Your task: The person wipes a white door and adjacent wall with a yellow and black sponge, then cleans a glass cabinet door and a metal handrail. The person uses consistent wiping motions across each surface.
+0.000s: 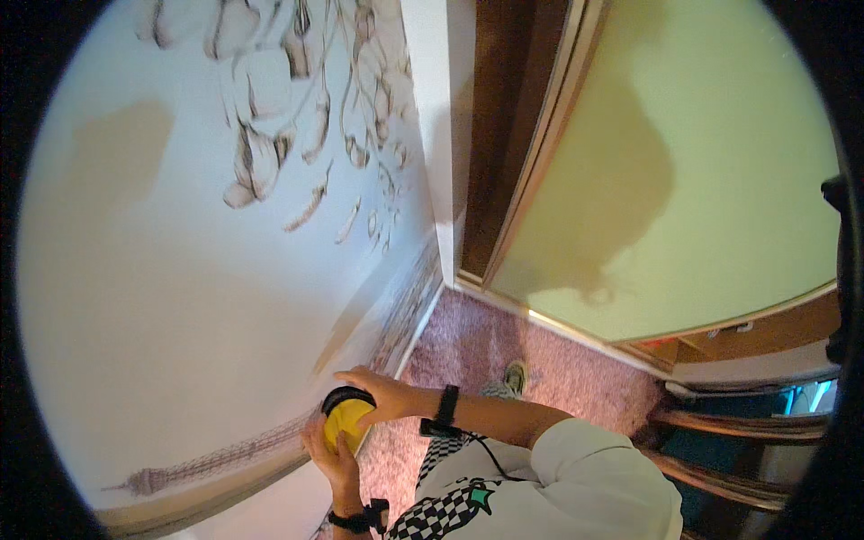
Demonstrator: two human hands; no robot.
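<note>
My right hand (pixel 388 398) reaches left from the white sleeve and curls over the upper right side of a round yellow object (pixel 341 428) with a thick black rim. From below, my left hand (pixel 332 455) presses on the lower left of the same object, its fingers spread along the yellow face. The object is held between both hands, close to the pale wall (pixel 223 317); whether it touches the wall I cannot tell. Its underside and part of its edge are covered by my fingers. Each wrist carries a black strap with a small device.
The wall bears drawings, among them a lattice tower (pixel 216 459). A white corner post (pixel 435 135) stands beside a wood-framed green panel (pixel 715 202). Below lies pinkish carpet (pixel 466 337) with my shoe (pixel 516 376) on it. Curved dark furniture (pixel 729 452) is at right.
</note>
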